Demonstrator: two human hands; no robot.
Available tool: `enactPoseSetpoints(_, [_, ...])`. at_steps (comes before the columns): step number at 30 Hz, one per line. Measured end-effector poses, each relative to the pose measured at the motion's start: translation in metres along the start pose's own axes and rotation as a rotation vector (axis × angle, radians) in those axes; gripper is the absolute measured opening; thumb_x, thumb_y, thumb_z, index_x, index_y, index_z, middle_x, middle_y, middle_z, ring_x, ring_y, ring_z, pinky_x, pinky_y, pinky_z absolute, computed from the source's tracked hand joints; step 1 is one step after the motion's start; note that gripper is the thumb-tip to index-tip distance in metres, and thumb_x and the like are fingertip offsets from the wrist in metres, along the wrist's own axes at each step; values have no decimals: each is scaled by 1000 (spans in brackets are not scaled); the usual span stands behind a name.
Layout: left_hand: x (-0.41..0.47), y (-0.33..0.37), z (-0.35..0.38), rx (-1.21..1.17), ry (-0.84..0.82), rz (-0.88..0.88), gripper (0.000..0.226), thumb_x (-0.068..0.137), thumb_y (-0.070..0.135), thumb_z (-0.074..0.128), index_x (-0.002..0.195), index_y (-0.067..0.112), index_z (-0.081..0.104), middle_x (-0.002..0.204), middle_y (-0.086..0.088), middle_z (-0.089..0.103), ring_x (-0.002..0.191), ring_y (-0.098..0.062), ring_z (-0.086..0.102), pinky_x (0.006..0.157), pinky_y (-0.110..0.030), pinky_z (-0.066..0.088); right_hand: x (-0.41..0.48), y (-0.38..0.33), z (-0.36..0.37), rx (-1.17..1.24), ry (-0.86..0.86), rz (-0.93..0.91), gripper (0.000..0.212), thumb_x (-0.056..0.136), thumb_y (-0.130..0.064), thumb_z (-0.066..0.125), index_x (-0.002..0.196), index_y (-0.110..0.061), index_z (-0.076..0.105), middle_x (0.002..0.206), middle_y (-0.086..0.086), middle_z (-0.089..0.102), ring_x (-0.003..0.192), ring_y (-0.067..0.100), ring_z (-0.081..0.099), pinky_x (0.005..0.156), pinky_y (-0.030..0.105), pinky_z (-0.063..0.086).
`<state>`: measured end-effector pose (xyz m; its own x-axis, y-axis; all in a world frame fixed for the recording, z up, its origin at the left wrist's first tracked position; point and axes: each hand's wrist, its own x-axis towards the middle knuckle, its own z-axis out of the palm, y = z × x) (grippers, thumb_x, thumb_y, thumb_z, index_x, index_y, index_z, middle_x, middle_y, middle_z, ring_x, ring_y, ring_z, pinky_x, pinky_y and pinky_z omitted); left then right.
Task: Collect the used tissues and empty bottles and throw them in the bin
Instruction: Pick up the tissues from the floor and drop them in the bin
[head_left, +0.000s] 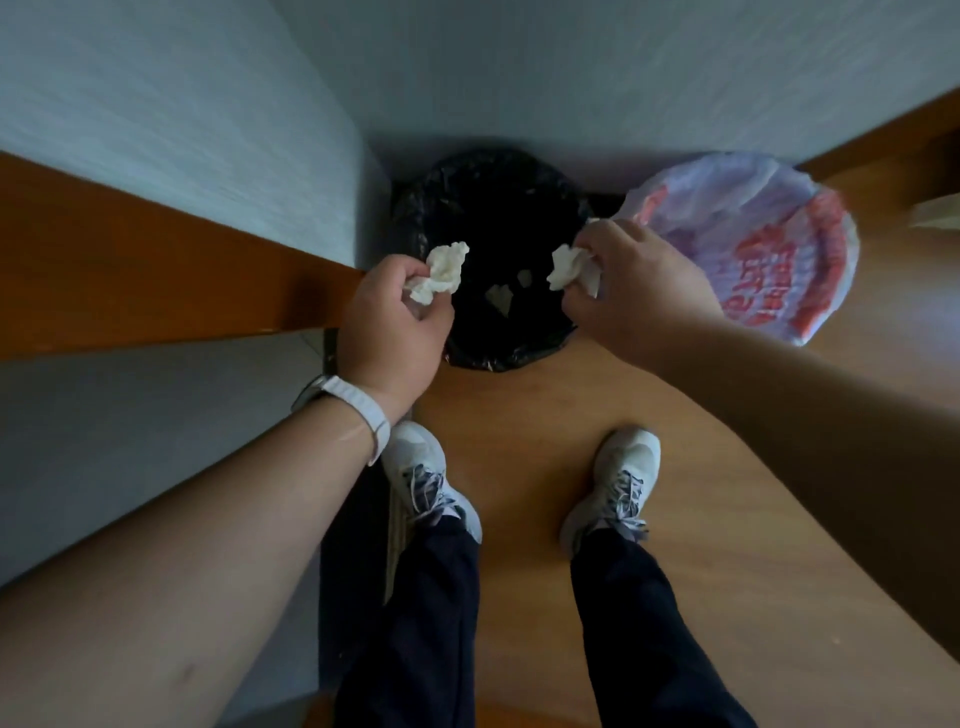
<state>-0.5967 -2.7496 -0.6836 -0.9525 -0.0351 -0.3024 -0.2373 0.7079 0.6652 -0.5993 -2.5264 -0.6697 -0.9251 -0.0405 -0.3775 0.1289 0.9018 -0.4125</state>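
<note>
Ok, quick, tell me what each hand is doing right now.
Left hand: closed on a crumpled tissue, held over the black-lined bin.
Right hand: closed on another crumpled tissue, also over the bin.

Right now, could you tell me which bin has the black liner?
The bin nearest the wall corner, under both hands; the neighbouring bin has a white-and-red bag.

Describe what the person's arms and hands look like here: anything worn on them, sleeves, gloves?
Both forearms are bare up to the frame edge, no sleeves showing. No gloves on the left hand or the right hand, and no rings visible from this angle. The only item worn is a white wristband on the left wrist, a ribbed strap that looks like a watch or fitness band; its face is barely visible.
</note>
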Motion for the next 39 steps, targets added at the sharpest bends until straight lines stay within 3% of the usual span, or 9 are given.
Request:
enactPoseSetpoints(3, [20,-36,33,70,9,34,16,86,22,67,99,16,60,92,7,59,78,-9,54,57,-7,34,29,14,41,-25,13,-45,40,86,-33,58,123,-19,52,117,5,56,99,28,56,70,34,40])
enactPoseSetpoints(7, [48,-72,66,140,11,108,18,85,22,65,101,15,61,96,1,62,84,-17,59,66,-27,44,71,26,84,-66,39,-76,41,86,-33,55,124,-18,52,119,7,55,105,32,54,72,33,37])
enactPoseSetpoints(14, [64,-77,73,204,59,177,34,86,34,60,110,10,63,108,-7,63,98,-25,60,81,-40,51,95,26,97,-72,41,-129,50,88,-36,54,134,-21,46,124,7,52,109,30,53,71,32,36])
enactPoseSetpoints(19, [48,-47,48,208,40,219,37,88,29,59,116,5,63,116,-10,64,106,-27,60,88,-40,51,64,24,53,-174,34,-134,45,88,-38,55,129,-20,50,122,6,54,111,30,52,70,33,34])
enactPoseSetpoints(23, [35,-6,14,283,-20,267,41,88,27,59,122,4,62,126,-13,61,117,-28,56,98,-35,44,34,19,-1,-216,61,-186,42,85,-38,57,121,-17,58,116,6,59,104,31,56,73,39,45])
enactPoseSetpoints(25, [27,19,-3,325,-54,278,44,87,29,58,124,6,61,131,-14,58,120,-30,54,101,-39,43,19,17,-30,-233,53,-205,43,84,-41,57,120,-16,59,115,6,59,104,32,56,78,41,48])
enactPoseSetpoints(29, [8,78,-40,389,-99,346,48,88,35,53,127,9,60,134,-12,57,122,-30,53,99,-47,45,-13,8,-90,-233,82,-210,43,85,-43,56,118,-16,61,119,5,59,109,31,56,85,45,48])
enactPoseSetpoints(35, [-25,169,-101,512,-124,508,47,90,37,51,130,13,59,136,-10,55,125,-31,50,99,-48,44,-73,-15,-180,-242,139,-170,47,84,-45,59,121,-15,60,124,7,59,115,31,55,90,45,46])
enactPoseSetpoints(39, [-49,222,-139,586,-128,612,46,90,36,53,129,12,60,133,-12,57,121,-32,53,98,-46,42,-116,-32,-236,-290,167,-182,51,88,-49,46,125,-17,59,127,7,58,117,31,54,95,46,44])
